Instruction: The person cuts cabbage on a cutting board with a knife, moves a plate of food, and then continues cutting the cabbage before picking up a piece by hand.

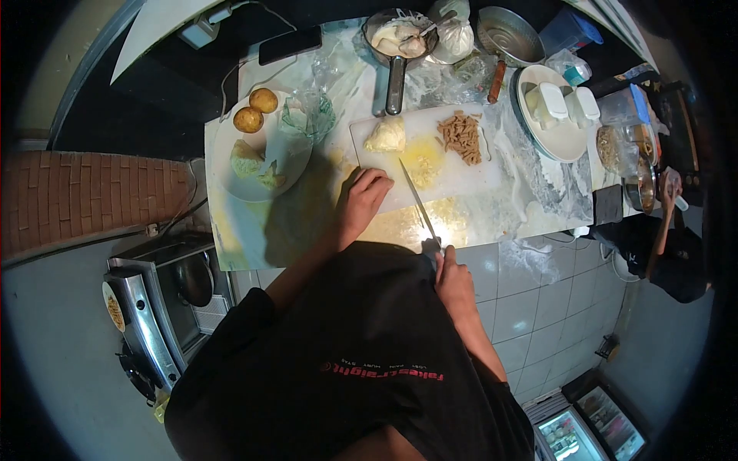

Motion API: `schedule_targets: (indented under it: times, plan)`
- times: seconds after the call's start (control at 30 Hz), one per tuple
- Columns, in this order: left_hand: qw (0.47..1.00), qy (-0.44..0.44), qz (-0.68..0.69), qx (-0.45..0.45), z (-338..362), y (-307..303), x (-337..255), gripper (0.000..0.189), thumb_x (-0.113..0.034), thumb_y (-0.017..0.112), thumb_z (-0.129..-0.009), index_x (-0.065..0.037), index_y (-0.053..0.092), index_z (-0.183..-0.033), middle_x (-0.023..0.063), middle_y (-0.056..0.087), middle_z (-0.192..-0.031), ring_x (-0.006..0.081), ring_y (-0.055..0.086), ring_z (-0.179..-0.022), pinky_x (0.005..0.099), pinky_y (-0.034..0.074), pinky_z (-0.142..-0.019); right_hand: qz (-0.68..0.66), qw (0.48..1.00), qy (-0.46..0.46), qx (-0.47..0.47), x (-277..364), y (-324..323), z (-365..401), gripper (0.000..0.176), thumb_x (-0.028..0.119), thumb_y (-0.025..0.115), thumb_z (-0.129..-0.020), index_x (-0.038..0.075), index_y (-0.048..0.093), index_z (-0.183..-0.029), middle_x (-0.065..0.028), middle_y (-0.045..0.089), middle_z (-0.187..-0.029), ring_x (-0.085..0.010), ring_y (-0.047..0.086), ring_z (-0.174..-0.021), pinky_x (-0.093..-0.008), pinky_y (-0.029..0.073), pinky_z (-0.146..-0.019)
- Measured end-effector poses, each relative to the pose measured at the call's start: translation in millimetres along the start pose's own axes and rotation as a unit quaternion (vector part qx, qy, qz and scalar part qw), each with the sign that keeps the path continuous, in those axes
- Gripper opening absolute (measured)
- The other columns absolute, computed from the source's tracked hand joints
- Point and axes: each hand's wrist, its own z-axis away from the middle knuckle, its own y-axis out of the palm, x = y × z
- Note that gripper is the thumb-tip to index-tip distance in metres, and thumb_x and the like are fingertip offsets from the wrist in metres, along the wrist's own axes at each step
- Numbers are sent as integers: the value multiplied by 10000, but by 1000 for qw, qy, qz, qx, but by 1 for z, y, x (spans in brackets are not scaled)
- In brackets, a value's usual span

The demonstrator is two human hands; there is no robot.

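Observation:
My right hand (455, 286) is wrapped round the handle of a long kitchen knife (419, 198). Its blade points away from me, tip over the white cutting board (484, 180). At the board's front left edge is my left hand (367, 201), fingers loosely bent and thumb apart, with nothing visible in it. Just beyond the fingers, a pale yellow lump (384, 134), perhaps cabbage, sits on the board. Finely chopped pale yellow bits (424, 169) lie near the blade. A pile of brown strips (460, 138) is at the board's right.
On the left, a white plate (265, 190) holds two potatoes (248, 120), cabbage pieces (246, 161) and a plastic bag (307, 115). Behind the board are a batter-filled pan (398, 38) and another pan (511, 34). White containers (546, 105) stand on a plate. Another person (669, 246) is at the right.

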Motion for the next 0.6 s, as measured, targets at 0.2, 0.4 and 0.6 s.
schedule_targets:
  times: [0.2,0.4,0.6]
  plan:
    - [1000,-22,5,14,4,2,-2,140,26,692,-769,-28,683,-898,94,653,-933,274,651,-852,345,519,-726,-49,999,12,19,4,-6,5,275,298,459,-1034,24,465,-1061,-321,607,-664,-545,603,-675,-620,472,-562]
    - [999,32,-15,-2,2,3,-4,112,12,692,-796,-31,676,-899,81,647,-929,250,642,-864,350,519,-732,-85,996,-25,9,2,3,2,265,285,466,-1032,21,464,-1056,-328,588,-639,-547,590,-676,-626,457,-567]
    - [1000,4,-17,20,1,6,-3,114,15,718,-799,-12,671,-899,95,640,-894,272,629,-843,362,512,-731,-83,996,-23,-1,2,4,2,251,270,482,-1027,19,473,-1029,-325,583,-632,-543,588,-665,-616,456,-550]
